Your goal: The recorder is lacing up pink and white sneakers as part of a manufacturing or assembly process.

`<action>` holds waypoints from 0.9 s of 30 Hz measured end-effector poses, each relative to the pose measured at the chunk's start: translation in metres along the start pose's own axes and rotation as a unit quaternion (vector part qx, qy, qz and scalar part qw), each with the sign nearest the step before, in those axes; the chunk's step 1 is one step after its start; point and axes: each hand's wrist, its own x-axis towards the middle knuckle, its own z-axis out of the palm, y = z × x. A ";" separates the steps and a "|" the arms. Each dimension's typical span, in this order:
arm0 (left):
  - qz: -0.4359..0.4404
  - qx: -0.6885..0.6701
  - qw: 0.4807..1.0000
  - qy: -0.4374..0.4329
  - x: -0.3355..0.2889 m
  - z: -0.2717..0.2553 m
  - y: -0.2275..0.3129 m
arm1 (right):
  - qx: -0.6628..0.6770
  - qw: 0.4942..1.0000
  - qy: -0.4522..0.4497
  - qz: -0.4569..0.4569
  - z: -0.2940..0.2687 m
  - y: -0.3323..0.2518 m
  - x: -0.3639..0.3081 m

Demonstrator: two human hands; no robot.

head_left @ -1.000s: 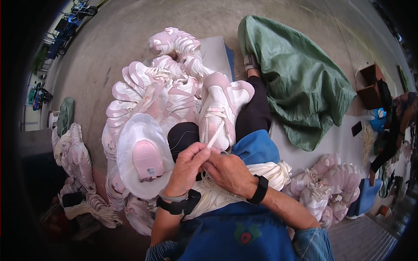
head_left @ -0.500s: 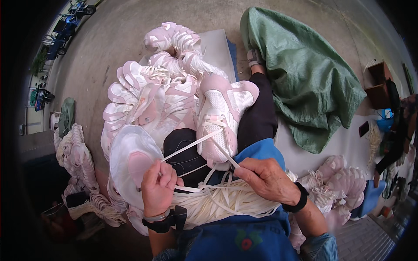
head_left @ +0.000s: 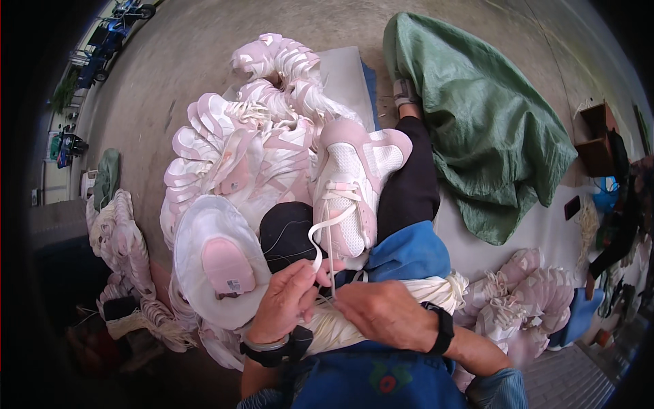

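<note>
A pink and white shoe upper [head_left: 349,160] lies across my lap, a cream shoelace [head_left: 329,235] threaded through its top holes. My left hand [head_left: 289,298] pinches the lace where it curves down below the upper. Close beside it, my right hand [head_left: 388,315] is closed, its fingertips on the hanging lace end. The two hands nearly touch. Beneath them a thick bundle of cream laces [head_left: 439,292] lies across my lap, partly covered by my hands. At the left, a white-lined upper [head_left: 228,262] with a pink patch shows its inside.
A large heap of pink and white uppers [head_left: 225,146] spreads ahead and left, with more uppers [head_left: 524,293] at the right. Strung uppers [head_left: 122,238] hang at the far left. A green sheet [head_left: 484,129] covers something ahead right. A phone [head_left: 571,206] lies on the pale surface.
My hands have come together below the shoe upper. The lace ends, stretched apart before, now hang closer together with a slack curve. The white-lined upper at the left shows more fully.
</note>
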 end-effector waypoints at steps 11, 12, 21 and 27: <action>0.232 0.356 0.905 -0.023 -0.019 0.023 -0.005 | 0.044 0.977 0.182 0.099 -0.034 0.002 0.046; 0.237 0.352 0.905 -0.024 -0.017 0.024 -0.008 | -0.011 0.987 0.111 0.118 -0.029 0.010 0.051; 0.290 0.330 0.898 0.024 -0.023 0.007 -0.017 | 0.228 0.935 -0.043 0.270 -0.034 0.008 0.054; 0.041 -0.054 0.994 0.084 -0.057 -0.045 -0.007 | 0.598 0.747 0.230 0.178 -0.061 0.033 0.022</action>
